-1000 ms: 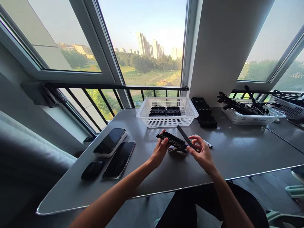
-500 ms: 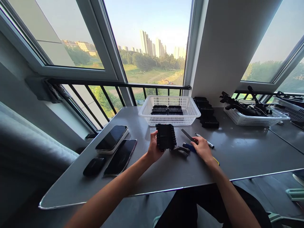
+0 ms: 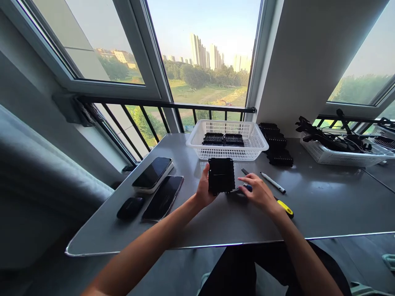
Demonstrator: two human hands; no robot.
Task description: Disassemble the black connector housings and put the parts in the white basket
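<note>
My left hand (image 3: 205, 190) grips a black ridged plastic part (image 3: 221, 175) by its left side, holding it up above the table in front of the basket. Just right of it hovers my right hand (image 3: 258, 192), its fingers apart and nothing seen between them. Beneath those fingers lies a blue-handled tool (image 3: 247, 187), partly covered by the hand. A dark flat strip-like tool (image 3: 245, 171) shows only its tip behind the fingers. Beside the hand rests a white marker pen (image 3: 273, 182). A yellow-and-black handle (image 3: 285, 208) pokes out from behind my right wrist.
A white plastic basket (image 3: 228, 154) with black ridged parts inside stands at the back. More black parts (image 3: 276, 144) are piled to its right. Farther right, another white basket (image 3: 339, 155) holds black items and cables. Phones (image 3: 163, 198) and a black rounded case (image 3: 130, 208) lie left.
My right hand has left the dark flat tool and moved toward the black part, fingers opened. The black part is turned slightly in my left hand. The whole view has shifted a little.
</note>
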